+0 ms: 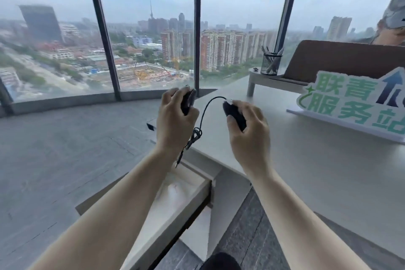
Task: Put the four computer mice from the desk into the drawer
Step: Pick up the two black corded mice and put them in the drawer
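Note:
My left hand (175,119) grips a black mouse (188,99) in the air, off the desk's left edge. My right hand (249,129) holds a second black mouse (233,113) above the white desk (306,160). A black cable (205,114) arcs from the right mouse's nose and hangs down in a coiled bundle between my hands. Below my forearms the white drawer (182,195) stands pulled out, and the part of its inside that I can see is bare. No other mice are visible on the desk.
A green and white sign (350,103) stands on the desk at the right. Behind it a raised shelf (263,76) carries a mesh pen cup (270,63) and a brown panel. Tall windows lie ahead, grey floor to the left. A person's arm shows at the far right.

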A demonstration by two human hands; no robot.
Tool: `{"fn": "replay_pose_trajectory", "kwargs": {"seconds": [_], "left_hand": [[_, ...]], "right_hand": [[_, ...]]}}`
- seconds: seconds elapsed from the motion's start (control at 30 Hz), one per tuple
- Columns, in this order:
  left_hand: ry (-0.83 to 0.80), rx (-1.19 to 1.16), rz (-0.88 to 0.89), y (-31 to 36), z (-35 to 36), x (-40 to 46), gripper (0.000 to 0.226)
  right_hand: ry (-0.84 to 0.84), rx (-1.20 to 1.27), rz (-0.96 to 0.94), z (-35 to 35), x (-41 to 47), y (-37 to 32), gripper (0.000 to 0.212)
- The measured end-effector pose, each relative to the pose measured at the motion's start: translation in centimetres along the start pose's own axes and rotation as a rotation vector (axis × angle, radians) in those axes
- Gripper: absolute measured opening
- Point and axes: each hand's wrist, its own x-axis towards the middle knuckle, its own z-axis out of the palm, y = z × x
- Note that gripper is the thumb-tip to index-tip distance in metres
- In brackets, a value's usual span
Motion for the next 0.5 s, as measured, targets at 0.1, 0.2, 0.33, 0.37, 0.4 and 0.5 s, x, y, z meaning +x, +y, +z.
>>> {"fn": "replay_pose_trajectory", "kwargs": {"seconds": [0.1,0.2,0.33,0.37,0.4,0.5], "left_hand": [[0.000,0.092,-0.101,-4.7,-3.0,-1.9,0.049],[-0.023,0.188,-0.207,-9.6,-4.9,-4.2,0.046],[-0.106,0.312,-0.378,-15.6,-6.0,-7.9,0.046],[-0.138,0.330,-0.434,-17.0,-6.0,-8.9,0.046],[-0.174,0.354,-0.492,-18.3,-5.9,-9.8,0.047],[-0.320,0.443,-0.651,-21.6,-5.4,-11.9,0.052]], "right_hand": [[-0.113,0.023,0.010,4.5,-2.7,-1.0,0.034],[-0.246,0.019,0.022,8.9,-5.9,-1.2,0.036],[-0.437,-0.025,0.081,14.3,-10.4,-0.3,0.037],[-0.487,-0.041,0.109,15.5,-11.4,0.1,0.037],[-0.540,-0.061,0.136,16.7,-12.3,0.5,0.038],[-0.727,-0.152,0.225,19.8,-14.3,1.7,0.043]]}}
